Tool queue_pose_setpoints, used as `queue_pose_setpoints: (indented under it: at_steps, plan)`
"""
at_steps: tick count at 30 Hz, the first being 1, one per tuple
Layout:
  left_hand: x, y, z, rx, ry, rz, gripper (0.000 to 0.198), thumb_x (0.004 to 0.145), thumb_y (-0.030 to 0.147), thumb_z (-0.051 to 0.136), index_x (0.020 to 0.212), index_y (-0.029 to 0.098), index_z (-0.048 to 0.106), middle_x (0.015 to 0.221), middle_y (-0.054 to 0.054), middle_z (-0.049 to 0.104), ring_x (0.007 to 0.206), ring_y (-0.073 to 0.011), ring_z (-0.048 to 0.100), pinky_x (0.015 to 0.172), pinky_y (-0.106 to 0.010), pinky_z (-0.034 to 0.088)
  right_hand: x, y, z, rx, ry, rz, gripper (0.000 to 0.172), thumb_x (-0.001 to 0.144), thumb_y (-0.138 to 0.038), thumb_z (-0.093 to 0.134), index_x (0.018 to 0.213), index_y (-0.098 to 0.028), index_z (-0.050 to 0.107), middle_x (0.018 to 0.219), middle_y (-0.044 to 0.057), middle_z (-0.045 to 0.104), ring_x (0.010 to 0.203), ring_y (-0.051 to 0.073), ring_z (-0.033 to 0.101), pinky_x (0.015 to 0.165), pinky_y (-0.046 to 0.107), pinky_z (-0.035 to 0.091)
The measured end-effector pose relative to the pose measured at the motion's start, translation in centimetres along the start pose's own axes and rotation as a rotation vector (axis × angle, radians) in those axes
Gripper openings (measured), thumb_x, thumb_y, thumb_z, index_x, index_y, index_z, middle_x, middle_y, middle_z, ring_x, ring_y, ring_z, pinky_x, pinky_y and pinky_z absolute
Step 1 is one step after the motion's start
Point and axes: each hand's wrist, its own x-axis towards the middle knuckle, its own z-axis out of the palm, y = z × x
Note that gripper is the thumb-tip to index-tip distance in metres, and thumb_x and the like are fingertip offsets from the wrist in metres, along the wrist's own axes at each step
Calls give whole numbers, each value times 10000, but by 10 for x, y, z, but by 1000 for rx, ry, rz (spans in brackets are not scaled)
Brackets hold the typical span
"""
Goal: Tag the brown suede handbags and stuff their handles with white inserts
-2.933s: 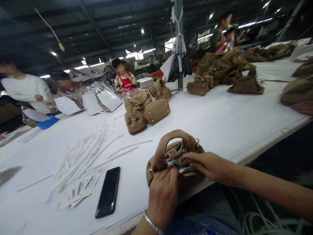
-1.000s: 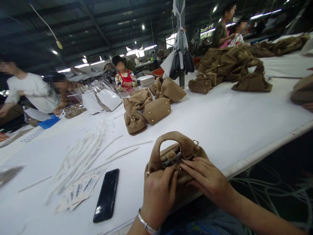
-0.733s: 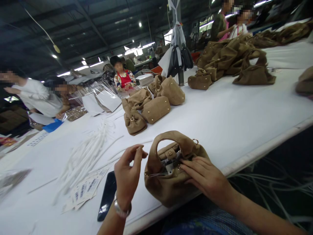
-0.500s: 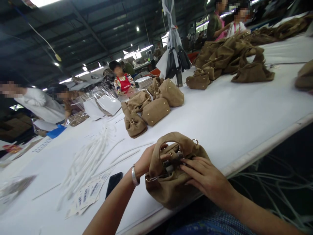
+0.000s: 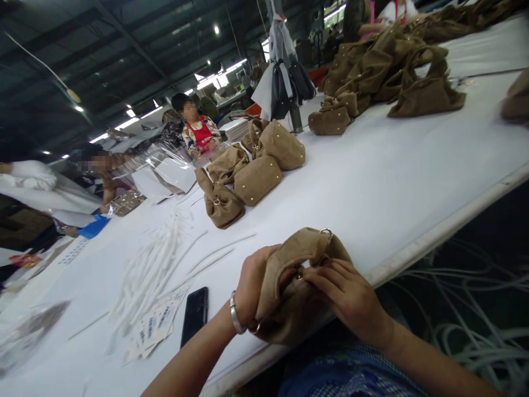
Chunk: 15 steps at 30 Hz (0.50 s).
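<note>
A tan handbag (image 5: 285,325) with gold rings sits at the table's front edge, tilted so that its mouth faces me. My left hand (image 5: 257,278), with a silver bangle at the wrist, is wrapped round the bag's left side beside the handle (image 5: 285,263); most of its fingertips are hidden behind the fabric. At the opening, my right hand (image 5: 351,292) has its fingers closed on the bag's right rim, near a small gold fitting. The bag's inside is mostly out of sight.
Several matching bags (image 5: 258,179) stand ahead, with a larger pile (image 5: 372,77) at the back right. White strips (image 5: 149,275), printed labels (image 5: 155,325) and a phone (image 5: 195,315) lie to the left. Co-workers are across the table; tubing (image 5: 475,331) hangs below its edge.
My left hand has come out of the bag's opening to its left side. My right fingers have curled onto the rim. The opening looks narrower, and the view has shifted slightly.
</note>
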Motion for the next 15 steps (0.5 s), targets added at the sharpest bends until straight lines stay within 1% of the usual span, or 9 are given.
queue_pose_setpoints:
  at_steps: [2, 4, 8, 11, 15]
  plan:
    - [-5, 2, -1, 1, -11, 30, 200, 898, 258, 528, 941, 219, 719, 785, -31, 706, 708, -193, 633, 640, -297, 544, 2, -2, 0, 22, 17, 2, 213, 964, -172, 526, 1135, -194, 651, 1034, 55, 740, 894, 202, 653, 876, 395, 503]
    - [-9, 2, -2, 24, -25, 41, 244, 909, 226, 473, 941, 210, 715, 758, -44, 686, 697, -202, 615, 641, -314, 536, 4, -4, 1, 42, 25, 4, 199, 962, -177, 538, 1120, -200, 656, 1027, 45, 742, 874, 193, 647, 861, 383, 503]
    - [-10, -1, -7, 96, -141, 100, 168, 887, 229, 532, 850, 196, 693, 830, -59, 705, 759, -209, 633, 745, -333, 544, 1, -6, 3, 86, 41, 40, 179, 965, -190, 550, 1113, -202, 650, 1027, 33, 743, 897, 188, 648, 869, 378, 499]
    - [-9, -5, -12, 131, -213, 148, 163, 883, 196, 535, 801, 180, 675, 791, -45, 696, 731, -189, 630, 711, -308, 531, -3, -5, 7, 148, 58, 70, 173, 976, -236, 548, 1120, -197, 636, 1072, 43, 737, 960, 191, 655, 915, 395, 490]
    - [-11, -11, -17, 157, -264, 171, 186, 867, 161, 517, 790, 168, 686, 762, -40, 691, 677, -166, 611, 666, -279, 520, -6, -3, 11, 213, 77, 103, 173, 977, -266, 554, 1115, -211, 643, 1088, 48, 736, 990, 188, 660, 938, 407, 491]
